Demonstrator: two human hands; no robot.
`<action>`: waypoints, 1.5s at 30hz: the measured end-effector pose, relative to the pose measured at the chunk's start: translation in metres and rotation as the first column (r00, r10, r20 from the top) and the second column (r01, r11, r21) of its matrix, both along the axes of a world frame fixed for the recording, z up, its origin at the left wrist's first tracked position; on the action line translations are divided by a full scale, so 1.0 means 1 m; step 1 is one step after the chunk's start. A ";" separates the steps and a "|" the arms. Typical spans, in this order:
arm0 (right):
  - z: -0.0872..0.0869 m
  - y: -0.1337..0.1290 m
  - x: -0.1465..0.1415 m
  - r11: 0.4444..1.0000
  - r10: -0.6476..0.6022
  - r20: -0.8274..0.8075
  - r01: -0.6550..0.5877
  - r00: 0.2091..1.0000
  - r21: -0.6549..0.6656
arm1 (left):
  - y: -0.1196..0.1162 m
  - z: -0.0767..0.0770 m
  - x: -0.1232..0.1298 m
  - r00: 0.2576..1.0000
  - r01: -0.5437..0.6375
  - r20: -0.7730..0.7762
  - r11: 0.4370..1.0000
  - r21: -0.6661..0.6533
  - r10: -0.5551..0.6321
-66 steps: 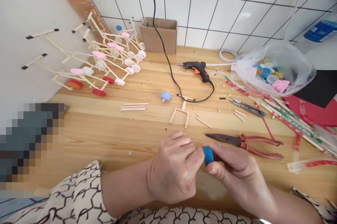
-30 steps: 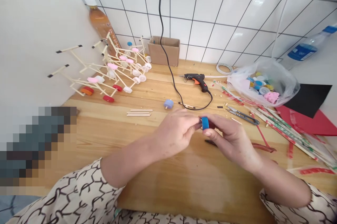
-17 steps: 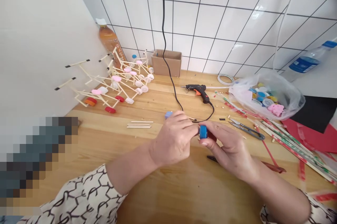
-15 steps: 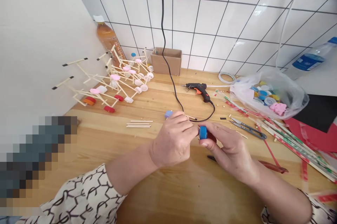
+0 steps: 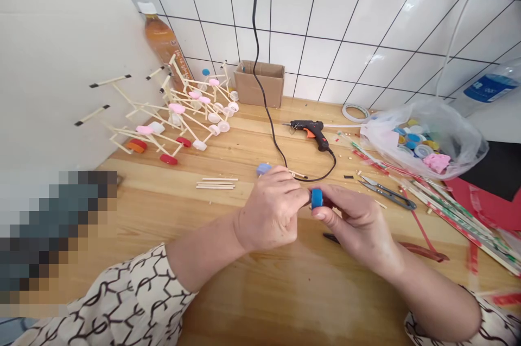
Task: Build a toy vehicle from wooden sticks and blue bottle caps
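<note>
Nearer me than the black plastic glue gun [image 5: 322,141], my right hand [image 5: 366,226] pinched a round blue plastic cap [image 5: 317,198], apparently steadying it for my closed left hand [image 5: 271,210], whose contents were hidden.

head-worn view, looking forward and down past hands [image 5: 312,215]

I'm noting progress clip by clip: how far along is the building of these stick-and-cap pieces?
Done, by the look of it: several stick frames bearing caps stand at the left. In hand: the right hand holds a bright blue cap; the left hand works at its side, its grip hidden. Probably left: loose sticks lie unassembled, and spare caps remain bagged.
</note>
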State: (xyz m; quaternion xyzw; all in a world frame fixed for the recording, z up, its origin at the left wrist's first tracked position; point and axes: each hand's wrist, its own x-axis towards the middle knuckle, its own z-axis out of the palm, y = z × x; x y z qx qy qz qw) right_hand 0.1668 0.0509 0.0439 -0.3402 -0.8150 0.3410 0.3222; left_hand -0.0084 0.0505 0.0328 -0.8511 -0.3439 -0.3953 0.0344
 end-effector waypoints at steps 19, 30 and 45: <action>-0.002 0.001 -0.004 0.999 -0.024 -0.014 0.025 1.000 0.046 | -0.001 0.000 0.001 0.999 -0.038 -0.028 0.996 0.078 0.040; 0.003 -0.001 -0.005 0.993 -0.022 0.009 0.021 1.000 0.114 | 0.000 -0.001 0.001 1.000 -0.005 0.006 0.997 0.082 0.005; 0.000 0.005 0.000 0.951 -0.048 0.041 0.033 0.998 0.309 | 0.008 -0.001 -0.004 0.998 0.067 -0.011 0.997 -0.027 -0.067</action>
